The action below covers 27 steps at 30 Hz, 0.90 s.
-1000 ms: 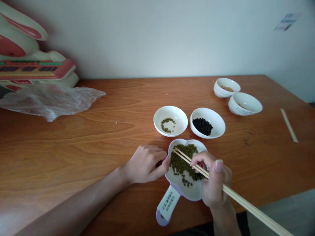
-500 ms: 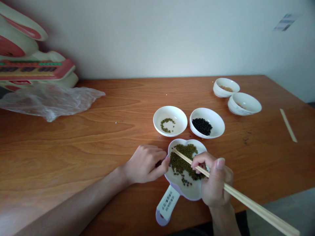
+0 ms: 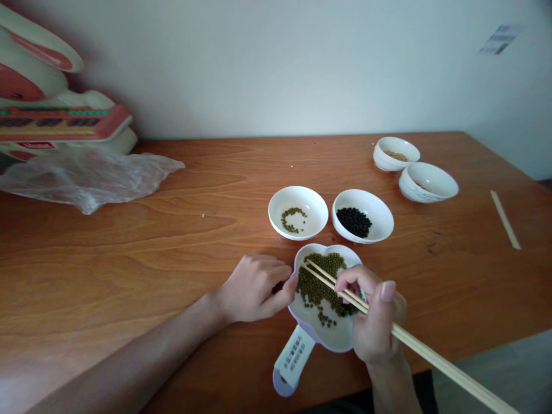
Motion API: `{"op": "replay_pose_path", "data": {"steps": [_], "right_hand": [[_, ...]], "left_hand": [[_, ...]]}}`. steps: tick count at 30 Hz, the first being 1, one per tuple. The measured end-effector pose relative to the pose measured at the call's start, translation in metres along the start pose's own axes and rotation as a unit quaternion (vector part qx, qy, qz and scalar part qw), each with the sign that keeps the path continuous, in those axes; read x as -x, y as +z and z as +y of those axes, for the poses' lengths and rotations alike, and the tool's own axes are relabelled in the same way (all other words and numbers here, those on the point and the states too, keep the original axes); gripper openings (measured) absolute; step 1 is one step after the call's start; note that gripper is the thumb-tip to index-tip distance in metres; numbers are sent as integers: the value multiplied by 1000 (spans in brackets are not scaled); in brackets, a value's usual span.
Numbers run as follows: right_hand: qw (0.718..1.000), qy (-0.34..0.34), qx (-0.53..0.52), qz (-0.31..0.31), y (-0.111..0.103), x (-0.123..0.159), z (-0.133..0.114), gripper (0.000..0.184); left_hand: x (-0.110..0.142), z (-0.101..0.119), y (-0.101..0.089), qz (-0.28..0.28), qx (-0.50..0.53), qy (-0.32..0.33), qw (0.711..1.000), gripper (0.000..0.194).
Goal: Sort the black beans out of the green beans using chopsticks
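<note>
Pale wooden chopsticks [image 3: 435, 357] are held in my right hand [image 3: 379, 316], their tips a little apart over the mung beans [image 3: 317, 287]. These green beans lie in a flower-shaped white dish [image 3: 340, 339] with a lilac rim and a labelled handle [image 3: 294, 357]. My left hand [image 3: 259, 287] has its fingers curled, with thumb and forefinger pinching the dish's left rim. Just behind the dish stand a white bowl [image 3: 313, 201] with a few mung beans and another white bowl [image 3: 382, 221] with black beans [image 3: 354, 222]. No bean shows clearly between the tips.
Two more white bowls [image 3: 397, 144] [image 3: 440, 184] stand touching at the back right, with small contents. A flat pale strip [image 3: 505, 219] lies at the right. A clear plastic bag [image 3: 95, 175] and a rabbit-shaped toy keyboard [image 3: 56, 123] are at the left, near the wall.
The chopstick tips have parted; before, they were together at the left of the beans. My right hand has shifted only slightly. My left hand and the dish have stayed put.
</note>
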State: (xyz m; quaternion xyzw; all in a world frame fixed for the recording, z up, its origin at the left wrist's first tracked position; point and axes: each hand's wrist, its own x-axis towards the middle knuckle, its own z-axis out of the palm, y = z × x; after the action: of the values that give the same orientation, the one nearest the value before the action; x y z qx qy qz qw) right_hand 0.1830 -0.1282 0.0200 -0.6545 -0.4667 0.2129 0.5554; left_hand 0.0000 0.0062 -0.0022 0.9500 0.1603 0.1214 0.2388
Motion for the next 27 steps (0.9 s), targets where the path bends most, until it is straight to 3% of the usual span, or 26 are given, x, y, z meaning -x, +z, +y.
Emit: {"op": "replay_pose_path", "data": {"steps": [13, 27], "right_hand": [[999, 6, 5, 31, 2, 1, -3, 71], [1000, 8, 29, -5, -1, 0, -2, 71]], "left_hand": [[1, 0, 0, 2, 2, 1, 1000, 40], [1, -1, 1, -1, 0, -3, 1000, 40]]}}
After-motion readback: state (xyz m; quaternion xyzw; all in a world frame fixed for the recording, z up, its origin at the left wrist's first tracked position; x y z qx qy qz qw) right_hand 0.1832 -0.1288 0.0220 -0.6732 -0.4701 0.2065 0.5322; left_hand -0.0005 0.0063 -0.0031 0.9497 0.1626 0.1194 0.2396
